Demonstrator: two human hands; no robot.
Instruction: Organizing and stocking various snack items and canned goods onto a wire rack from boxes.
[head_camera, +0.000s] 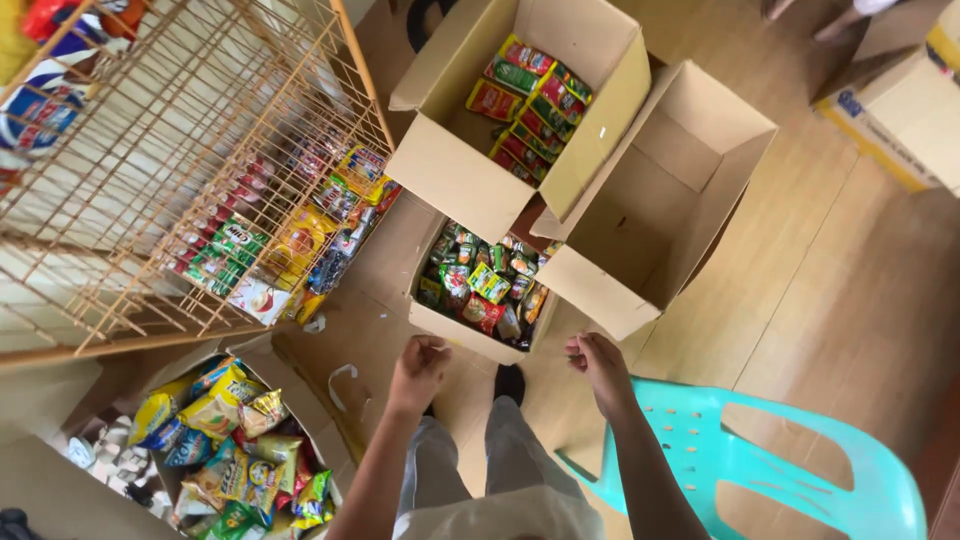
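Note:
My left hand (418, 368) hangs in front of me with its fingers curled into a loose fist and nothing visible in it. My right hand (597, 362) is level with it, fingers also curled, holding nothing I can see. Both hover just short of a low cardboard box (455, 330) packed with small colourful sachets (480, 285). Beyond it stands a taller open box (455, 175) holding red and green packets (530, 100), and to its right an empty open box (660, 190) tilted on its side. My legs in grey trousers show below.
A wire shelf rack (180, 150) at left holds rows of packets on its lower tier. A box of snack bags (230, 450) sits at bottom left. A turquoise plastic chair (760, 470) stands at my right. Another carton (900, 110) lies at top right on the wooden floor.

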